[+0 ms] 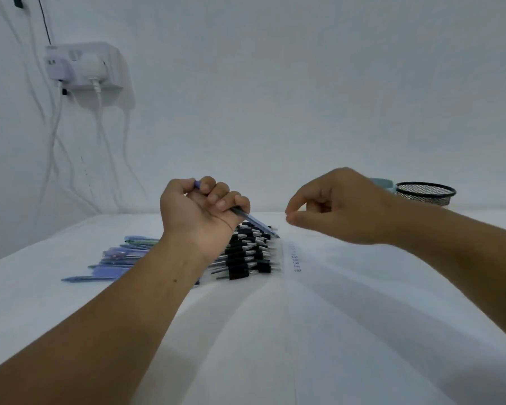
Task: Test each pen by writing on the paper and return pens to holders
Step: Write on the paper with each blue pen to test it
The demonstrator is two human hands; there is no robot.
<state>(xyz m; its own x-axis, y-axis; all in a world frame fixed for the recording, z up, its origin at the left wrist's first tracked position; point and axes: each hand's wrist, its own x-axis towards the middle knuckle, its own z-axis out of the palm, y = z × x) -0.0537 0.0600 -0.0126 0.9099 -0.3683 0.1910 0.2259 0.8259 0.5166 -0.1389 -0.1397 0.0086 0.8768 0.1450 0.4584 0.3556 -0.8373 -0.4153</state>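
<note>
Above the row of black-gripped pens (247, 252), the left hand (200, 210) clenches a blue pen (256, 223) in a full fist, cap end emerging beside the index finger and tip slanting down toward the row's far end. To the right of the row, the right hand (338, 207) hovers with thumb and forefinger nearly pinched, holding nothing visible. The pen appears light, rigid and smooth, so a fist grip likely gives poor control; a hold on the lower barrel near the tip would suit writing. Just right of the row lies the paper (319, 287) with a column of test marks (295, 258). Left of the row lie loose blue pens (120, 258). Far right of it stands a mesh holder (425, 192).
</note>
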